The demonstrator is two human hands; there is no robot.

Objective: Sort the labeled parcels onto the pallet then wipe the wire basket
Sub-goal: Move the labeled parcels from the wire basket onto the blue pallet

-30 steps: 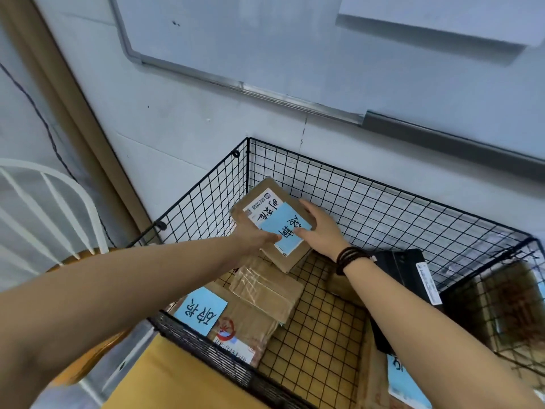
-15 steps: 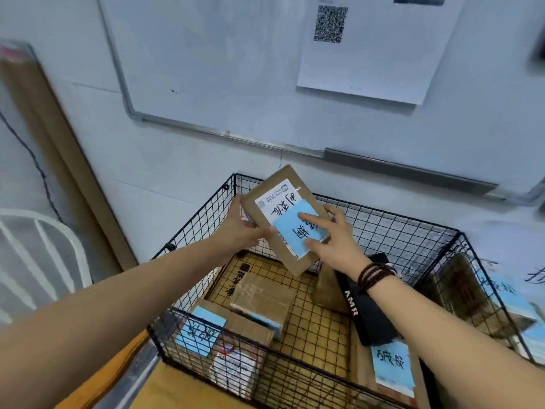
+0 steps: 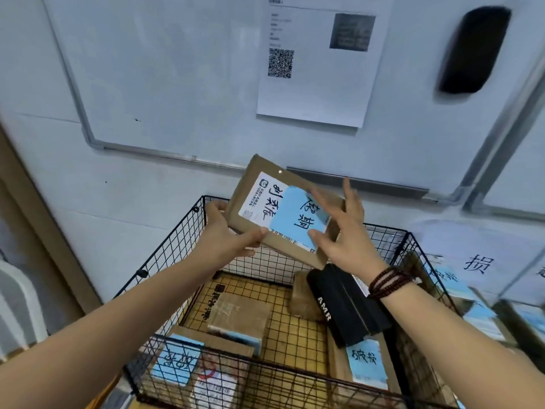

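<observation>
Behind the work area a pale wall is seen, carrying a whiteboard (image 3: 165,69) with a printed sheet (image 3: 318,63) bearing a QR code.

Both forearms are extended forward and upward over the wire basket (image 3: 165,258). The left hand (image 3: 227,234) is closed on the lower left corner of a cardboard parcel (image 3: 283,208), with the thumb pressed on the face and the fingers wrapped behind. The right hand (image 3: 345,228) is spread wide, with the fingers fanned out; the thumb and palm are laid against the parcel's right portion (whether the fingers actually grip the far edge cannot be told). A dark beaded bracelet (image 3: 389,281) is worn on the right wrist.

The parcel is held clear above the basket, tilted, with its face turned toward the camera. A white shipping label with handwritten characters is noted on it, partly overlapped by a blue label (image 3: 298,216) with further handwriting.

Inside the basket, several brown parcels are recorded, two with blue labels, together with a black package (image 3: 348,305) marked "AMR" lying tilted across them at the right.
</observation>
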